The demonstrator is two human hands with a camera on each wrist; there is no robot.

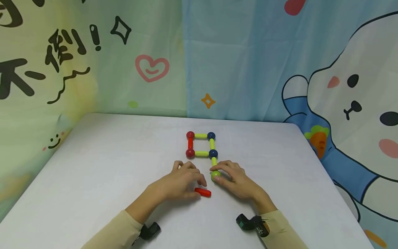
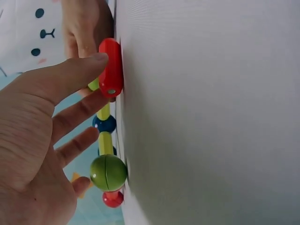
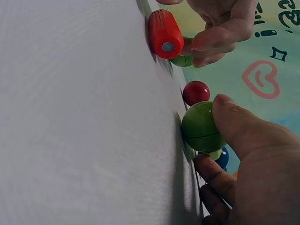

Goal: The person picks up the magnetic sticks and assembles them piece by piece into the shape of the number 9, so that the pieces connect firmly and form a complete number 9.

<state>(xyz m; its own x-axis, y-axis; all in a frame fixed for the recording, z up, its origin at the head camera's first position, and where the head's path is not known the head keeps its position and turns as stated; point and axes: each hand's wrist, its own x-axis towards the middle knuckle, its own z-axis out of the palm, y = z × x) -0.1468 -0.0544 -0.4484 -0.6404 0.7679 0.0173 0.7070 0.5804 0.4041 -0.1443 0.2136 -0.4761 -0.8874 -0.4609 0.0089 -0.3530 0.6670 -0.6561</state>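
Note:
A square of balls and rods, like magnetic building pieces, lies flat on the table. Its left side is a red rod between a red ball (image 1: 190, 153) and another red one; blue balls (image 1: 213, 154) mark the right corners, joined by yellow-green rods (image 1: 202, 154). From the near blue ball, another such rod runs to a green ball (image 1: 216, 175), which my right hand (image 1: 237, 181) pinches between thumb and forefinger. My left hand (image 1: 181, 183) has thumb and forefinger about a loose red rod (image 2: 110, 68) on the table. Beside its other fingers sits a second green ball (image 2: 108, 172), hidden in the head view.
The white table (image 1: 93, 166) reaches back to a printed cloth backdrop (image 1: 227, 62) with cartoon figures. Black wrist cameras are strapped over both sleeves (image 1: 119, 230).

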